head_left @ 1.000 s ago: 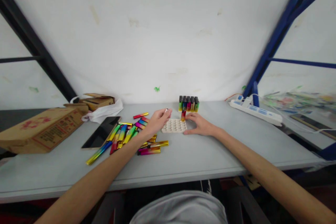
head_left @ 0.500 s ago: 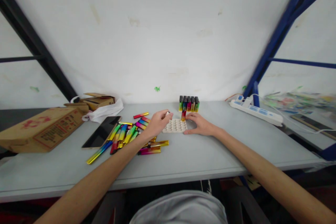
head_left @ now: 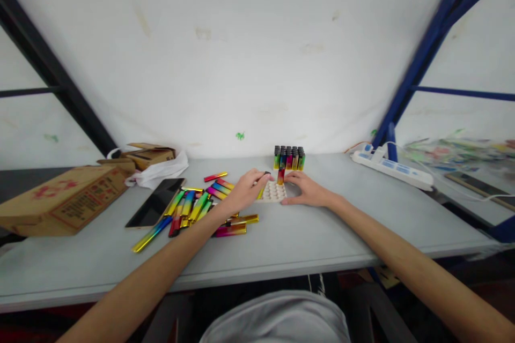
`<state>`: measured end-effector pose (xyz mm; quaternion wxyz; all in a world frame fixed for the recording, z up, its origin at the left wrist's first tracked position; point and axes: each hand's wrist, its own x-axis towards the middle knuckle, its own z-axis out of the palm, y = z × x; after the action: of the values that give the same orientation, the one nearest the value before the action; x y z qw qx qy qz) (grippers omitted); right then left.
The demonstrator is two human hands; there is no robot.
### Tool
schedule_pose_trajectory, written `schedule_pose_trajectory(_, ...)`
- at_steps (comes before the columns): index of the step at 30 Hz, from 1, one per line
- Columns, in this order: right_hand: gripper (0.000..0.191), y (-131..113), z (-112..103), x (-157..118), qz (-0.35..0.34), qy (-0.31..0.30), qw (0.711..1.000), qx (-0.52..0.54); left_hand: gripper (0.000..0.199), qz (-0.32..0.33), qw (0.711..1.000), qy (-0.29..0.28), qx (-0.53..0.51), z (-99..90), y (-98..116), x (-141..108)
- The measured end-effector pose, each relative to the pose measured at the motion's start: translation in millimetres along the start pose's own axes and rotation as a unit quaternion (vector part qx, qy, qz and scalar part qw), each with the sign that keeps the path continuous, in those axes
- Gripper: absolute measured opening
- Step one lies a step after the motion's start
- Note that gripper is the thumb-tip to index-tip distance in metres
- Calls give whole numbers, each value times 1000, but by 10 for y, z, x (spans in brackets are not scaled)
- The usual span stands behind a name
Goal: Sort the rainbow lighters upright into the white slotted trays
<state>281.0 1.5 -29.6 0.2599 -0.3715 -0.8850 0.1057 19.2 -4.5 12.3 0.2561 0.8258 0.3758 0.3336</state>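
My left hand (head_left: 246, 190) is closed on a lighter (head_left: 260, 193) with a dark top and a yellow lower end, held tilted over the left side of a white tray (head_left: 276, 192) full of round holes. Fingers hide part of that lighter. At the tray's right end, my right hand (head_left: 302, 189) has its thumb by the front corner and its fingers by the back corner, steadying it. A red and gold lighter (head_left: 280, 176) stands upright in the back right part of the tray, close to my right fingertips.
Behind the tray stands a block of several upright lighters (head_left: 289, 158). A loose pile of shiny lighters (head_left: 197, 204) lies left, beside a dark tablet (head_left: 156, 203). Cardboard boxes (head_left: 64, 198) and a white bag (head_left: 163, 169) are farther left. A power strip (head_left: 392, 170) lies right.
My left hand has moved slightly right and turned, bringing the lighter over the tray, where its yellow end now shows. My right hand has barely moved.
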Motion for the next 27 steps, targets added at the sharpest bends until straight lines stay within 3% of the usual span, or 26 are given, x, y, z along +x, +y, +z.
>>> schedule_pose_trajectory(3, 67, -5, 2, -6, 3, 3, 1000, 0, 41, 27, 998, 32, 44, 3, 18, 27)
schedule_pose_trajectory(8, 68, 10, 9, -9, 4, 7, 1000, -2, 34, 56, 997, 46, 10, 25, 33, 40)
schedule_pose_trajectory(12, 68, 6, 3, -3, -1, 4, 1000, 2, 22, 100, 995, 29, -4, 78, 42, 39)
schedule_pose_trajectory(18, 67, -21, -14, 0, 2, -2, 1000, 3, 22, 132, 990, -23, 34, 137, 17, 111)
schedule_pose_trajectory(27, 66, -15, -6, 1, 3, -3, 1000, 2, 22, 150, 984, -36, 87, 194, 25, 217)
